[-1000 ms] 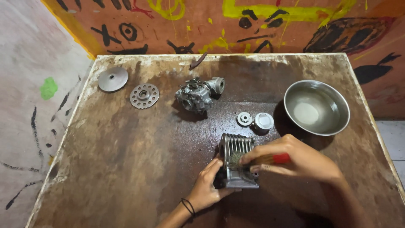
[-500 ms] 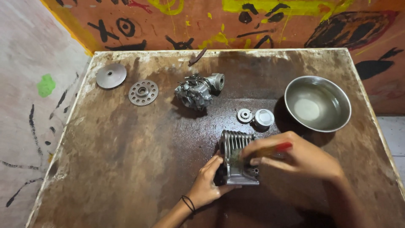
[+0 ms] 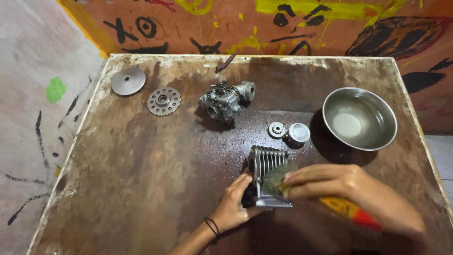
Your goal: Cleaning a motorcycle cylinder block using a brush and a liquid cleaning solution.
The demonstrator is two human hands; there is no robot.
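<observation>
Workpiece: finned metal cylinder (image 3: pixel 267 175), grey cast alloy, with a row of thin parallel cooling fins across its upper part and a flat flanged base toward the person.
Position: on the bench (image 3: pixel 141 179), right of centre and near the front edge, lying on its side.
Left hand (image 3: pixel 233 205): clasped around the left end of the cylinder, fingers wrapped over a dark opening; a dark band sits on the wrist.
Right hand (image 3: pixel 351 191): closed on a brush (image 3: pixel 347 208) with a yellow and red handle, fingertips pressing the bristle end against the fins.
Behind the workpiece: a small toothed gear (image 3: pixel 277 129) and a round white cap (image 3: pixel 298 133), just beside each other.
Right rear: steel bowl (image 3: pixel 359 118), holding a little pale liquid.
Centre rear: carburettor body (image 3: pixel 225 100).
Left rear: perforated sprocket disc (image 3: pixel 163 101) and a plain domed disc (image 3: pixel 128 81), near each other.
Bench surface: dark, stained and glossy around the parts.
</observation>
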